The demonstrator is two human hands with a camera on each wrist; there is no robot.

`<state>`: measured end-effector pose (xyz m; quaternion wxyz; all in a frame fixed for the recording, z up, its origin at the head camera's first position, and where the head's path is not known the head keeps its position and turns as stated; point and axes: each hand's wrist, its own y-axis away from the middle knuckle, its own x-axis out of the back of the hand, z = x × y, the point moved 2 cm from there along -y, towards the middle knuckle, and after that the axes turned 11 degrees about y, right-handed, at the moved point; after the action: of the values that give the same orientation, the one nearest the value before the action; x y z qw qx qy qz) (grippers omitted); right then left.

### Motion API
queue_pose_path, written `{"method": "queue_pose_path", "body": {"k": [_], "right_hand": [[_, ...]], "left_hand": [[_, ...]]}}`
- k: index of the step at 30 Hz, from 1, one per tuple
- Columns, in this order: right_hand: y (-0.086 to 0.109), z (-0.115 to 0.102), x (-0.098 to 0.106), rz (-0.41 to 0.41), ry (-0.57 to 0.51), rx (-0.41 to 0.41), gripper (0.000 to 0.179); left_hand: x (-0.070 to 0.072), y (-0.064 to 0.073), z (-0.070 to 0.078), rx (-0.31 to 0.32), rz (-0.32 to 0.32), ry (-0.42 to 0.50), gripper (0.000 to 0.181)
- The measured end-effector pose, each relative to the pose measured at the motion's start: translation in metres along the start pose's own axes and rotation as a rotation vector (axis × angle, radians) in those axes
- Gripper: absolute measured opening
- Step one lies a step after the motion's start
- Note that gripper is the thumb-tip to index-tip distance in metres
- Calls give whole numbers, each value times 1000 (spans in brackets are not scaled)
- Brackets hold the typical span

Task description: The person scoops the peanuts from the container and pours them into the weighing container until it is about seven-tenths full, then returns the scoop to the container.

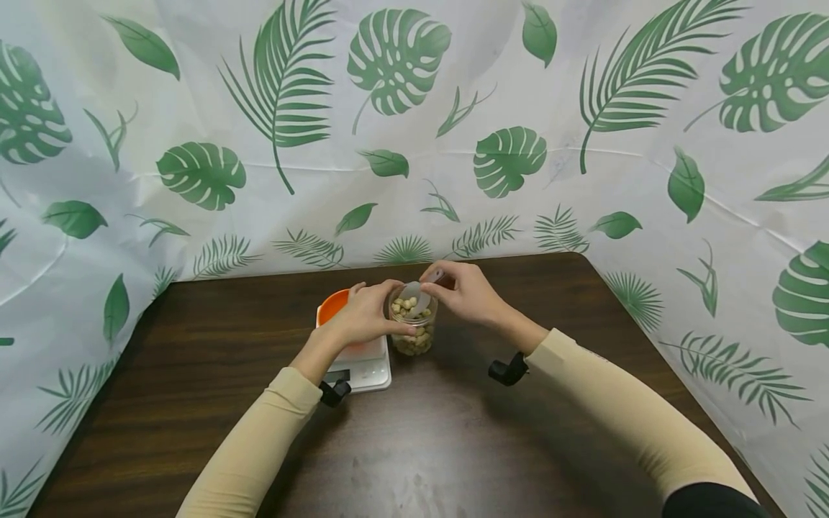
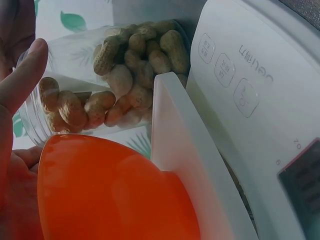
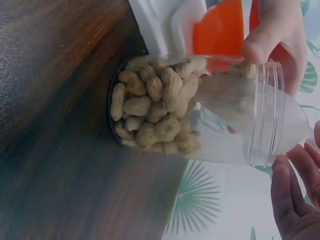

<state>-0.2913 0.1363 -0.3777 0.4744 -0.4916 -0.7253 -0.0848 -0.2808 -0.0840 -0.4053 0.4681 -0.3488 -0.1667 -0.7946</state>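
A clear jar (image 3: 225, 142) of unshelled peanuts (image 3: 155, 100) stands upright on the table, its mouth uncovered. My left hand (image 1: 364, 316) grips it near the rim, thumb on the near side. With thumb and fingers, my right hand (image 1: 471, 293) pinches the handle of a translucent white spoon (image 1: 414, 296). The spoon's bowl dips through the jar's mouth, over the peanuts. In the right wrist view, part of the spoon (image 3: 291, 122) shows behind the threaded rim. Left of the jar, an orange bowl (image 2: 110, 185) sits on a white kitchen scale (image 2: 235, 60), under my left hand.
The dark wooden table (image 1: 421, 446) reaches back to a white sheet (image 1: 440, 43) printed with green leaves. Buttons and a dark display (image 2: 305, 185) mark the scale's near side. Black wrist cameras (image 1: 508, 369) hang below both wrists.
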Motion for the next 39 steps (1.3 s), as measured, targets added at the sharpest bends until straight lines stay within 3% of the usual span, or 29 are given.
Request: {"method": "queue_pose_path", "body": {"k": [8,15,24,32,39], "right_hand": [[6,11,1,46,-129,-106,16],[9,13,-1,84,-157,-111,20],[18,-25,17,94,-204,-113,17],[15,14,7,112,-275,-149,21],[17,17,-1,93,-344,-128,18]], "left_hand": [[0,-2,-1,-15,-3,4,85],[1,-2,0,-26,-2,-6,85],[1,-2,-1,-21,-3,-12,85],[2,-1,1,-7,-5,-17,88],[4,0,1,-14,-10,2,85]]}}
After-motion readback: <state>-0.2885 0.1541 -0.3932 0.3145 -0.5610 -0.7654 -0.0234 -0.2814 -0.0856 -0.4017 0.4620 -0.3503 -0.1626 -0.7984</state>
